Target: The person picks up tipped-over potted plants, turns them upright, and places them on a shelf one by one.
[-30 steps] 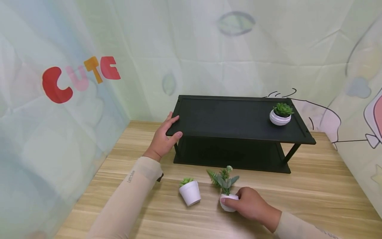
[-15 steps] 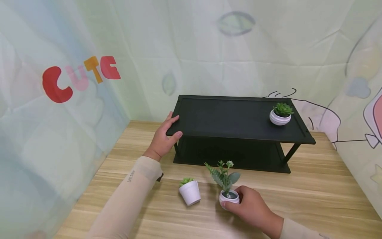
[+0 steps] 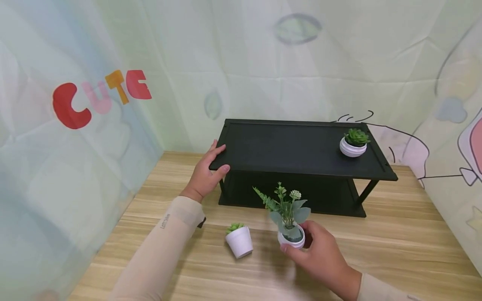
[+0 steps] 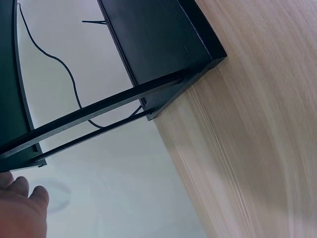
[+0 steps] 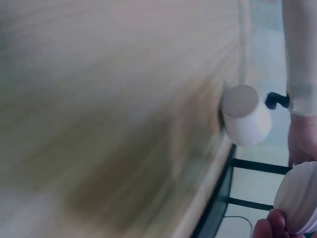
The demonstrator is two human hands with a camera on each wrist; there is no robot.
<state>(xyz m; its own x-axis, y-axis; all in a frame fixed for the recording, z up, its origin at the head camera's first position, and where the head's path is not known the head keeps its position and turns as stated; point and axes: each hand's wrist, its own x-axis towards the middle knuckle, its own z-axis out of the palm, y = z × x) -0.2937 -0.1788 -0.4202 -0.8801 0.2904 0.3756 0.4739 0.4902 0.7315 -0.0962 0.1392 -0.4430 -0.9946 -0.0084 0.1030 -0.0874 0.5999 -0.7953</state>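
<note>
My right hand (image 3: 320, 259) grips the fern pot (image 3: 291, 239), clear of the table (image 3: 395, 242). My left hand (image 3: 205, 173) clasps the shelf (image 3: 293, 148) corner, thumb on top.

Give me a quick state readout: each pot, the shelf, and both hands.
Fern pot: upright, lifted off the table, gripped by right hand.
Small white pot: on table, tilted.
Succulent pot: upright on black shelf.
Left hand: holds the shelf's left end.
</note>
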